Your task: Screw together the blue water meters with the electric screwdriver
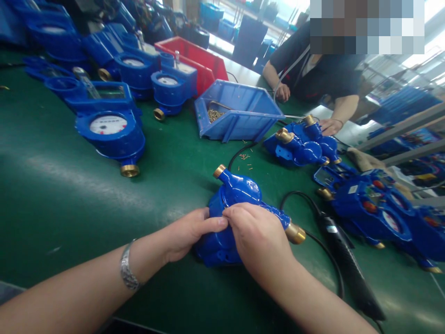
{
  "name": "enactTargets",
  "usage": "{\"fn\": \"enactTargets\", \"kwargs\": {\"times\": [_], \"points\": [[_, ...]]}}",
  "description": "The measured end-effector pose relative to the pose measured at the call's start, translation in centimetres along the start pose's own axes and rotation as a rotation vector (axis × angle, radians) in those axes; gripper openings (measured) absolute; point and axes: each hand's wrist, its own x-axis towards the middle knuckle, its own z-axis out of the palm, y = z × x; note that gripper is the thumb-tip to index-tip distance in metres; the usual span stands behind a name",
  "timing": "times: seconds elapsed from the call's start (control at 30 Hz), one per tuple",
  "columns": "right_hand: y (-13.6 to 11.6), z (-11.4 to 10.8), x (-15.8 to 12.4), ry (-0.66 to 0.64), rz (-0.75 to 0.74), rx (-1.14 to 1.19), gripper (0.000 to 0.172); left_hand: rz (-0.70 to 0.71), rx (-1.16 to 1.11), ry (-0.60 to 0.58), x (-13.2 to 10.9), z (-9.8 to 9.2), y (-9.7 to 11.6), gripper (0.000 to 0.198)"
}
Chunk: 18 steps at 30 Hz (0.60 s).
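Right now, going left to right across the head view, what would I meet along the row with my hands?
White-dialed blue meter, left hand, right hand, large brass fitting on the handled meter, black corded tool.

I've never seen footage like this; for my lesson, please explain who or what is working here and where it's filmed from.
There is no machine: these are a person's bare hands, seen by a camera worn on the head, looking forward and down. The left hand lies against the side of a blue water meter; the right hand pinches its fingertips together over it, hiding whatever they may hold. Around it on the green tabletop are other blue water meters with brass ends, a blue parts bin with small brass-coloured screws, a red bin and what looks like a black electric screwdriver. Another person is across the table.
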Motion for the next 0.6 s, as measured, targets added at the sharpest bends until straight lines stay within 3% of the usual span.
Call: {"fn": "enactTargets", "kwargs": {"times": [0.3,0.43,0.5,0.6], "points": [[-0.6,0.1,0.2,-0.078,0.040,-0.070,0.020,0.015,0.016,-0.031,0.0,0.1,-0.1,0.046],[-0.3,-1.3,0.4,-0.147,0.023,0.046,0.025,0.022,0.038,-0.017,0.0,0.1,0.0,0.046],[0.7,-2.9,0.4,-0.057,0.017,0.070,0.026,0.011,0.025,-0.029,-0.1,0.2,0.2,0.049],[3.0,-5.3,-0.4,0.082,0.159,-0.086,0.021,-0.012,-0.004,-0.045,-0.2,0.3,0.3,0.057]]}}
